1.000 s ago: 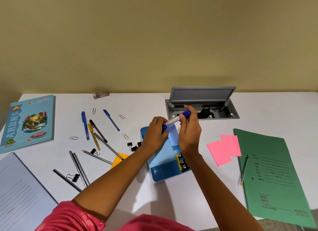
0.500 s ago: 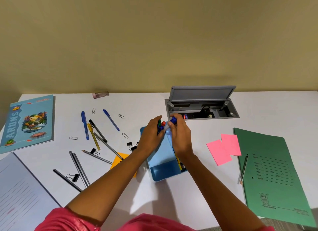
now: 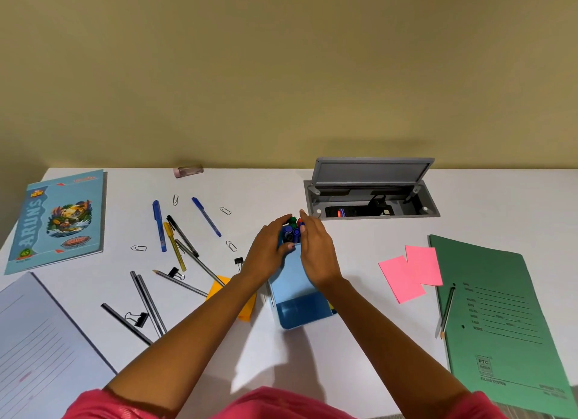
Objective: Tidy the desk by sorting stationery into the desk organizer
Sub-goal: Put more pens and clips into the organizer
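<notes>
Blue desk organizer (image 3: 294, 296) is sitting mid-frame on the white bench (image 3: 344, 340), between both hands. The blue-capped marker (image 3: 288, 230) that the right hand (image 3: 316, 256) was carrying a second ago is now standing among the markers (image 3: 293, 222) in the far compartment. Right hand is lying flat beside them, fingers straight. Left hand (image 3: 269, 253) is curling round the bundle, steadying it. Markers are probably finished; loose pens (image 3: 175, 240) at centre left are waiting.

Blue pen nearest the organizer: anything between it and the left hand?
Nothing visible blocks it. Bare desk separates the blue pen from the left hand; a paper clip and a binder clip lie flat just beside that line.
</notes>
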Motion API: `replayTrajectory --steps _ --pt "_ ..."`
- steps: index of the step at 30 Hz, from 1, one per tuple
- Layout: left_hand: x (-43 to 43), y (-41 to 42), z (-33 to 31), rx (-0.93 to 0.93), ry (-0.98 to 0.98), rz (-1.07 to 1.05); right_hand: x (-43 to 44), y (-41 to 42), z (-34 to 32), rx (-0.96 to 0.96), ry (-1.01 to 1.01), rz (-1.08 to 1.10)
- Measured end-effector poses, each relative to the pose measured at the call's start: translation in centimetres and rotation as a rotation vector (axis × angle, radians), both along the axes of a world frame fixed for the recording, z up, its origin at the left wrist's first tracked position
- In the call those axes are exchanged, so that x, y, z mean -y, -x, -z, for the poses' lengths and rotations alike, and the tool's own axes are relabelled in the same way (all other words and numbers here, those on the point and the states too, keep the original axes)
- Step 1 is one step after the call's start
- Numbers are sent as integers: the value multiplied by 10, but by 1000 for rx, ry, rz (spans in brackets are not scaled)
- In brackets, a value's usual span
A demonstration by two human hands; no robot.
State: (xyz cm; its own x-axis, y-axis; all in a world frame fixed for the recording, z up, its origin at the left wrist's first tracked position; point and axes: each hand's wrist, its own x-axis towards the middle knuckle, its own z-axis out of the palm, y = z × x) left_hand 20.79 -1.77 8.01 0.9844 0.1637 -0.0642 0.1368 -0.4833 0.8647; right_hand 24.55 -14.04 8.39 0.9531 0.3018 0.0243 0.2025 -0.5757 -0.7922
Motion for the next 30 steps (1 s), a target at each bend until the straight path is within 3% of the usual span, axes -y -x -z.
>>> replayTrajectory --steps 5,19,24,30 --pt "-3 1 -4 17 35 16 -1 -2 0 -17 -79 -58" --pt "-5 3 -8 26 -45 -4 -15 -2 15 83 -14 -111" --pt "-6 8 -6 -35 -170 29 -14 1 17 258 141 -215" --pt "-7 12 -2 -59 -103 43 -15 -4 19 291 246 -170"
